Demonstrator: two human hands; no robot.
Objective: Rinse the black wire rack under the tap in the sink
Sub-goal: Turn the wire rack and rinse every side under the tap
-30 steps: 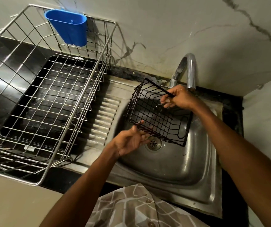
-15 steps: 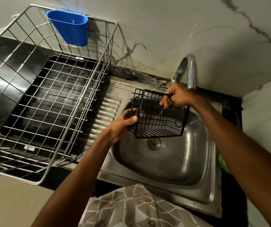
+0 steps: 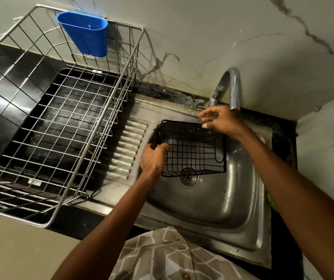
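A: Rack position?
B: Black wire rack (image 3: 194, 150) held over the steel sink (image 3: 212, 215) basin, above the drain (image 3: 188, 178), just left of the tap (image 3: 232, 87) spout.
A: Hands?
B: Left hand (image 3: 154, 158) grips the rack's left edge, fingers curled round the wire. Right hand (image 3: 220, 120) at the top right corner, fingers spread loose, thumb touching the rim.
A: Any writing?
B: None legible. Blue plastic cup (image 3: 85, 35) hangs on the steel dish basket (image 3: 61, 118) on the left surface.
A: Room?
B: Basin open below and right of the rack.

The black wire rack (image 3: 194, 150) is held over the steel sink (image 3: 212, 209), below the curved tap (image 3: 233, 87).
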